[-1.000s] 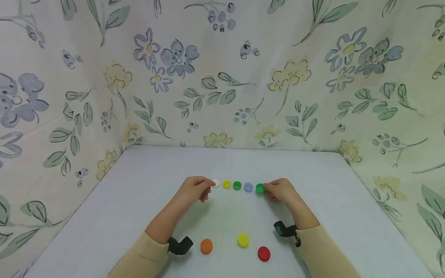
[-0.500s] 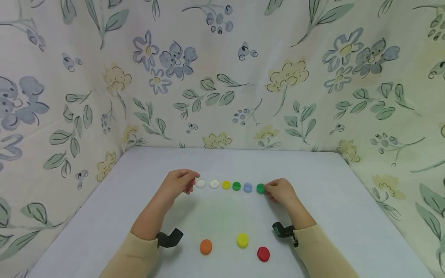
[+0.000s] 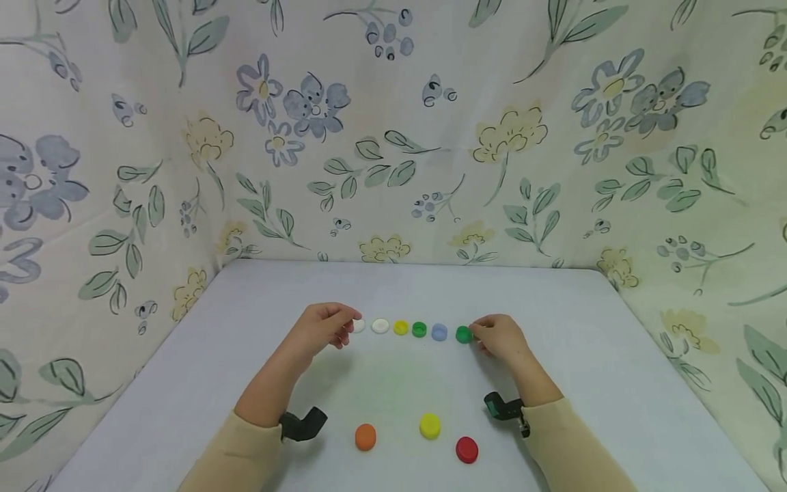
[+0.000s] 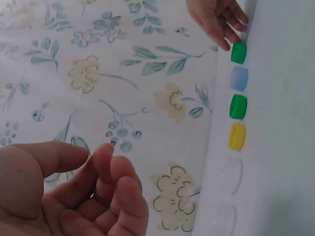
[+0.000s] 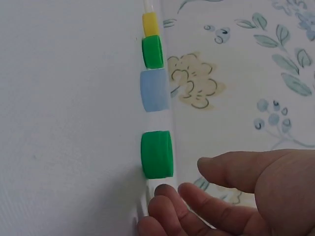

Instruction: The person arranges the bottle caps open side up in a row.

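A row of bottle caps stretches across the back of the table. From left to right lie a partly covered white cap (image 3: 359, 326), a second white cap (image 3: 380, 326), a yellow cap (image 3: 401, 327), a green cap (image 3: 419, 329), a light blue cap (image 3: 439, 332) and another green cap (image 3: 464, 334). My left hand (image 3: 324, 325) hovers by the leftmost white one, fingers loosely bent, nothing between thumb and fingertips in the left wrist view. At the row's right end is my right hand (image 3: 499, 335). Its relaxed fingers are close beside the green cap (image 5: 157, 154), thumb apart from it.
Nearer the front of the white table (image 3: 615, 383) lie an orange cap (image 3: 365, 437), a yellow cap (image 3: 430, 426) and a red cap (image 3: 466, 450). Floral cloth (image 3: 393, 198) walls the table at the back and sides. Black wrist cameras (image 3: 304, 424) stick out from both sleeves.
My left hand has moved left along the row, then slightly back right, uncovering part of the leftmost white cap. The end green cap and my right hand have shifted slightly right.
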The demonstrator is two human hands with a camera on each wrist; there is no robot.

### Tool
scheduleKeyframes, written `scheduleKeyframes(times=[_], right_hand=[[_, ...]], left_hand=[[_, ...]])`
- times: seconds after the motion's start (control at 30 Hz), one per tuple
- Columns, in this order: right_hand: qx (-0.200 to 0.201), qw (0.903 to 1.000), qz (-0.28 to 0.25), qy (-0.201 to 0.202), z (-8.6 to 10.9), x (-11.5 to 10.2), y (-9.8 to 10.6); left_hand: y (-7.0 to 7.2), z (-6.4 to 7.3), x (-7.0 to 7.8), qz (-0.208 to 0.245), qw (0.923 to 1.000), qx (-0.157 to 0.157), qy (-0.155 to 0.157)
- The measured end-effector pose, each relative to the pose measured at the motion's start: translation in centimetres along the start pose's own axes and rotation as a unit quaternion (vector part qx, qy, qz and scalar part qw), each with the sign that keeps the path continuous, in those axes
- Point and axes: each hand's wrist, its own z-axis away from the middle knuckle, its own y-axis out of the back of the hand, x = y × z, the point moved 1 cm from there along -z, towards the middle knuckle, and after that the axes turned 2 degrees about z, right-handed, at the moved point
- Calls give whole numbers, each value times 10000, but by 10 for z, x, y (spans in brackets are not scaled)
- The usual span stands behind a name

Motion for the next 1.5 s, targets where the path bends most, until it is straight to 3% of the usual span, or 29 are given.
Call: scheduleKeyframes(times=[0.17, 0.23, 0.3, 0.37, 0.5, 0.57, 0.67, 0.73, 0.87, 1.27, 1.5], right_hand=[[-67, 9994, 129, 324, 10, -12, 6], [-321, 9974, 131, 625, 15, -19, 8], [-832, 9920, 204, 929, 24, -27, 9], [-1504, 9799, 504, 1212, 35, -35, 7], [-2667, 9401, 1318, 1666, 61, -47, -3], [-2917, 9257, 1608, 1789, 71, -52, -10], [-2953, 9157, 1887, 1965, 83, -56, -20], [-2914, 9130, 2065, 1974, 88, -58, -25], [-2860, 9125, 2260, 1859, 94, -60, -35], [-2834, 9103, 2309, 1940, 96, -59, -43], [-2944, 9212, 1603, 1977, 85, -57, -36]], left_hand=[[-25, 6, 1, -297, 9972, -646, -220], [-38, 10, 1, -385, 9942, -959, -288], [-51, 13, -1, -550, 9903, -1234, -315], [-64, 16, -4, -881, 9842, -1478, -415], [-89, 23, -14, -1554, 9671, -1881, -724], [-99, 27, -18, -1709, 9587, -2081, -915], [-110, 32, -24, -1900, 9492, -2241, -1126], [-115, 34, -25, -2048, 9437, -2291, -1225], [-118, 38, -27, -2217, 9398, -2304, -1201], [-113, 39, -28, -2060, 9462, -2373, -771], [-101, 34, -25, -2007, 9501, -2230, -855]])
